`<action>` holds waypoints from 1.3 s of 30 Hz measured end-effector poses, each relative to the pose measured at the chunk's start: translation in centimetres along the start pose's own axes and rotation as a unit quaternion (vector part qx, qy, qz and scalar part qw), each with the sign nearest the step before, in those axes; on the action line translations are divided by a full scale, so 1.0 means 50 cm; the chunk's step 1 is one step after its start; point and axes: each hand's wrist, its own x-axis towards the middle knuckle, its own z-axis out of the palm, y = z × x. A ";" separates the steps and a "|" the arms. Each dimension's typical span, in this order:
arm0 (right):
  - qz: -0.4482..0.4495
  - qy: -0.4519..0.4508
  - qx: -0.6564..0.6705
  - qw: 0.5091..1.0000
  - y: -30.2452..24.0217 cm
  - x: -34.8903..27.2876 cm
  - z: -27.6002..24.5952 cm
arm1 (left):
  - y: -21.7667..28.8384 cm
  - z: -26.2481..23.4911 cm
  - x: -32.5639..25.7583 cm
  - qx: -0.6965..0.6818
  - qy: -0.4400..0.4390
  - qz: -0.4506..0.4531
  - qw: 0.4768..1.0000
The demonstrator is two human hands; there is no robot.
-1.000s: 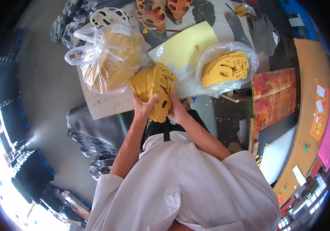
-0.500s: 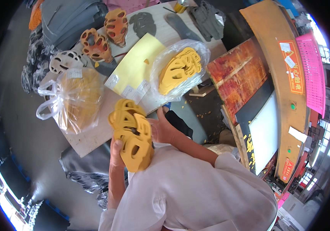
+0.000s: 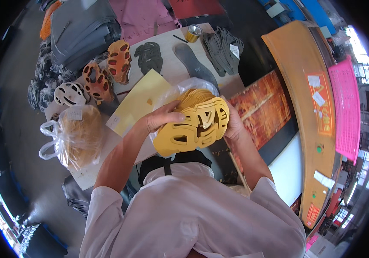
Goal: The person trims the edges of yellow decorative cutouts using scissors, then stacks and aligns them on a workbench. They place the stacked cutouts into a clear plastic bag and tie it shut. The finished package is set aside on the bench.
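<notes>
A clear plastic bag of yellow pieces (image 3: 79,135) and a pale yellow sheet (image 3: 139,101) lie on the wooden table (image 3: 167,64). Above its near edge, the stack of yellow cut-out foam pieces (image 3: 195,127) sits clamped between the left hand (image 3: 163,120) and right hand (image 3: 235,124), fingers curled around opposite edges.

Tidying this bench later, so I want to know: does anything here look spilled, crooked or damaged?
Nothing looks spilled or broken. The left hand and right hand hold a stack of yellow cut-outs whose pieces sit slightly fanned, not flush. On the table, the tied plastic bag lies close to the near edge.
</notes>
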 end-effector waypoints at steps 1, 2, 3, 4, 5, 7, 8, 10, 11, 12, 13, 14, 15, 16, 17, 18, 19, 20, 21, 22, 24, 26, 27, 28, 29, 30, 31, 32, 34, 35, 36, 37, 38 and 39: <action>0.005 0.031 0.008 0.999 -0.012 0.024 -0.007 | 0.010 -0.014 0.026 -0.015 0.006 -0.038 0.999; 0.017 0.060 0.030 0.998 -0.016 0.047 -0.012 | 0.019 -0.027 0.043 0.018 0.051 -0.076 0.996; 0.060 0.094 0.051 0.992 -0.026 0.068 -0.018 | 0.021 -0.033 0.056 0.067 0.071 -0.077 0.992; 0.065 0.083 0.038 0.994 -0.022 0.085 -0.023 | 0.021 -0.036 0.062 0.113 0.114 -0.089 0.983; 0.072 0.043 0.042 0.996 -0.025 0.099 -0.031 | 0.019 -0.035 0.067 0.159 0.157 -0.101 0.970; 0.098 0.014 0.047 0.994 -0.029 0.122 -0.045 | 0.009 -0.019 0.067 0.220 0.214 -0.079 0.948; 0.113 0.006 0.046 0.993 -0.031 0.128 -0.053 | 0.004 -0.008 0.067 0.258 0.255 -0.090 0.927; 0.150 -0.024 0.075 0.986 -0.036 0.137 -0.066 | 0.000 0.016 0.070 0.279 0.300 -0.088 0.908; 0.152 -0.020 0.068 0.986 -0.038 0.139 -0.071 | -0.001 0.026 0.072 0.326 0.314 -0.119 0.884; 0.160 0.004 0.063 0.985 -0.037 0.139 -0.072 | -0.003 0.037 0.073 0.366 0.343 -0.125 0.856; 0.163 0.035 0.052 0.985 -0.036 0.139 -0.071 | -0.003 0.044 0.075 0.412 0.359 -0.144 0.825; 0.168 0.054 0.039 0.984 -0.033 0.137 -0.069 | -0.002 0.045 0.076 0.419 0.367 -0.112 0.823; 0.169 0.030 0.049 0.984 -0.031 0.134 -0.064 | -0.002 0.044 0.076 0.434 0.364 -0.093 0.819; 0.165 0.027 0.045 0.985 -0.029 0.131 -0.058 | -0.002 0.042 0.077 0.444 0.361 -0.108 0.813; 0.169 0.021 0.051 0.984 -0.031 0.128 -0.052 | -0.003 0.038 0.077 0.425 0.355 -0.087 0.828; 0.187 -0.013 0.062 0.980 -0.037 0.128 -0.047 | -0.004 0.033 0.078 0.403 0.346 -0.099 0.842; 0.179 0.027 -0.042 0.983 -0.047 0.132 -0.043 | -0.005 0.028 0.077 0.378 0.346 -0.092 0.854; 0.179 0.044 -0.128 0.975 -0.064 0.137 -0.042 | -0.007 0.027 0.077 0.390 0.363 -0.078 0.842; 0.186 0.064 -0.207 0.958 -0.082 0.144 -0.044 | -0.008 0.025 0.076 0.394 0.352 -0.083 0.845; 0.124 0.038 -0.358 0.925 -0.109 0.148 -0.052 | -0.009 0.024 0.076 0.397 0.344 -0.076 0.848; 0.057 0.021 -0.518 0.853 -0.152 0.188 -0.063 | -0.008 0.026 0.073 0.400 0.340 -0.071 0.848; -0.078 -0.012 -0.649 0.757 -0.169 0.210 -0.076 | -0.003 0.029 0.068 0.402 0.343 -0.072 0.846; -0.191 -0.024 -0.747 0.637 -0.170 0.219 -0.079 | 0.001 0.030 0.065 0.397 0.343 -0.068 0.849; -0.298 -0.043 -0.819 0.489 -0.170 0.230 -0.079 | 0.005 0.030 0.062 0.392 0.346 -0.055 0.851; -0.269 -0.025 -0.838 0.474 -0.167 0.239 -0.076 | 0.008 0.030 0.059 0.389 0.351 -0.050 0.851; -0.237 -0.013 -0.858 0.455 -0.163 0.251 -0.068 | 0.012 0.030 0.058 0.386 0.343 -0.047 0.855; -0.242 -0.021 -0.870 0.429 -0.161 0.261 -0.060 | 0.014 0.029 0.057 0.384 0.339 -0.050 0.857; -0.229 -0.027 -0.865 0.445 -0.160 0.281 -0.046 | 0.015 0.029 0.056 0.382 0.336 -0.056 0.859; -0.299 -0.020 -0.820 0.488 -0.166 0.318 -0.023 | 0.015 0.029 0.057 0.410 0.336 -0.039 0.847; -0.325 -0.001 -0.797 0.509 -0.167 0.337 -0.015 | 0.013 0.030 0.057 0.423 0.336 -0.034 0.841; -0.385 -0.022 -0.759 0.525 -0.172 0.353 -0.009 | 0.013 0.029 0.057 0.407 0.310 -0.068 0.857; -0.329 -0.048 -0.749 0.573 -0.171 0.365 -0.006 | 0.012 0.029 0.057 0.403 0.304 -0.073 0.860; -0.276 -0.069 -0.733 0.617 -0.175 0.377 -0.003 | 0.013 0.027 0.056 0.402 0.302 -0.073 0.861; -0.205 -0.095 -0.717 0.660 -0.177 0.387 -0.001 | 0.013 0.025 0.055 0.400 0.305 -0.068 0.862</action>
